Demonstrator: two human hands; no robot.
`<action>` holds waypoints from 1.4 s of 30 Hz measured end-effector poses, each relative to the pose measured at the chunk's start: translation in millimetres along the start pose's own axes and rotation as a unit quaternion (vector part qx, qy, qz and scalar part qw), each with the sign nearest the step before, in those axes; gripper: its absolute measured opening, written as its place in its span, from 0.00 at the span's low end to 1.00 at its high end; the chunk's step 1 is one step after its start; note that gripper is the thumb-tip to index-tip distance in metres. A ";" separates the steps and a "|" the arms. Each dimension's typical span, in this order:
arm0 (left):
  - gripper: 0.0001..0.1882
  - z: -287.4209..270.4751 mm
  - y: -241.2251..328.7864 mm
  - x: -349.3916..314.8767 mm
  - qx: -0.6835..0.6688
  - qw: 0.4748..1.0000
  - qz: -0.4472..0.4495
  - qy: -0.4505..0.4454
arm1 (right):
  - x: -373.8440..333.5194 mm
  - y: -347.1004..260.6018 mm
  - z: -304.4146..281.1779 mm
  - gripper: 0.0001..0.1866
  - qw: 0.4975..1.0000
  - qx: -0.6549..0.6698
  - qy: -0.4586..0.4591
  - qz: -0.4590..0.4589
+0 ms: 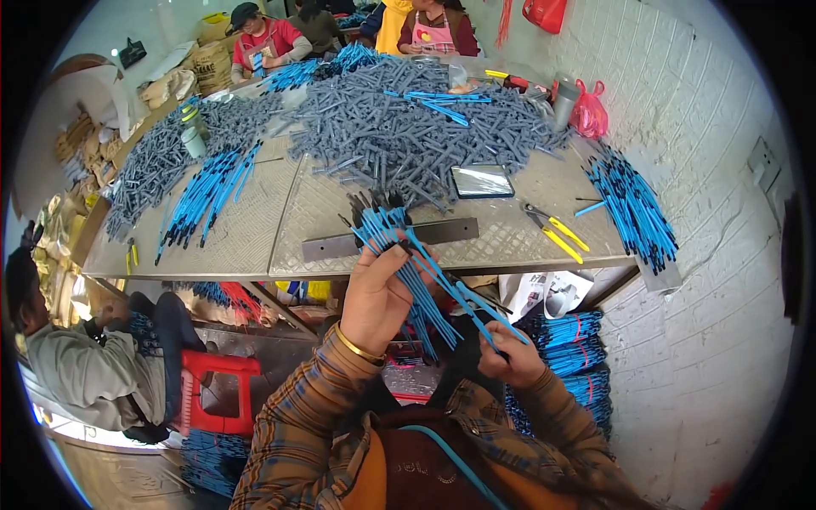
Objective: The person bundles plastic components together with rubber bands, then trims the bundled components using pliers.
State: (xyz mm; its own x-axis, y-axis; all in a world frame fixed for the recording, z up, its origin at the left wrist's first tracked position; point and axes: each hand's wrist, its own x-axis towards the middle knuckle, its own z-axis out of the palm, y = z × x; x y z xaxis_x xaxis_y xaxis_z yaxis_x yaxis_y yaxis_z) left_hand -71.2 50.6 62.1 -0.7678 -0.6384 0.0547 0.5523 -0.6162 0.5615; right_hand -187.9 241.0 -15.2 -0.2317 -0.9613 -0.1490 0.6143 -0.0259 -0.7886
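Note:
My left hand, wearing a gold-coloured bangle, is closed around a bundle of thin blue sticks with dark ends. The bundle slants down to the right, just over the table's near edge. Lower and to the right, my right hand pinches the lower ends of a few blue sticks that reach up toward the bundle. Behind the bundle a dark metal bar lies along the table edge. My left fingers partly hide the upper ends of the sticks.
Grey plastic pieces heap across the table. Yellow-handled pliers and a dark flat rectangular object lie nearby. Blue stick piles flank both sides. Bundles are stacked below right. A co-worker sits left by a red stool.

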 end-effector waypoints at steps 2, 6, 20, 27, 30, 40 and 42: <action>0.06 -1.4 0.2 -5.1 -0.041 0.999 -0.004 -0.007 | -1.1 3.4 0.5 0.09 1.000 0.017 -0.002 0.017; 0.05 -15.4 1.5 0.6 0.026 0.998 0.029 -0.053 | 1.3 2.2 4.8 0.08 0.999 0.035 -0.020 0.017; 0.06 -5.9 -10.6 1.0 0.104 0.986 0.111 0.065 | 2.1 9.2 6.6 0.09 1.000 0.004 -0.004 0.029; 0.05 -1.2 -12.5 3.8 0.078 0.986 0.121 0.087 | -0.8 14.4 3.2 0.09 0.998 0.038 -0.027 0.041; 0.04 -7.3 -14.4 1.3 0.114 0.988 0.098 0.042 | -0.2 17.0 4.7 0.09 0.997 0.040 -0.039 0.049; 0.06 -7.6 -14.9 4.2 0.120 0.981 0.130 0.074 | 3.7 21.3 4.6 0.09 0.998 0.024 -0.052 0.028; 0.07 -8.7 -15.7 4.0 0.107 0.978 0.158 0.089 | 4.0 21.0 7.0 0.09 0.998 0.026 -0.054 0.023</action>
State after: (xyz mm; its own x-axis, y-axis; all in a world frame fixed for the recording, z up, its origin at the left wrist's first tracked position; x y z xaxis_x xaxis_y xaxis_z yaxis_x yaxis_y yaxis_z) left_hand -80.1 53.7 46.3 -0.4903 -0.8632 0.1199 0.6585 -0.2768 0.6999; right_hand -170.7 234.6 -28.2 -0.1224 -0.9855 -0.1171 0.6619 0.0069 -0.7496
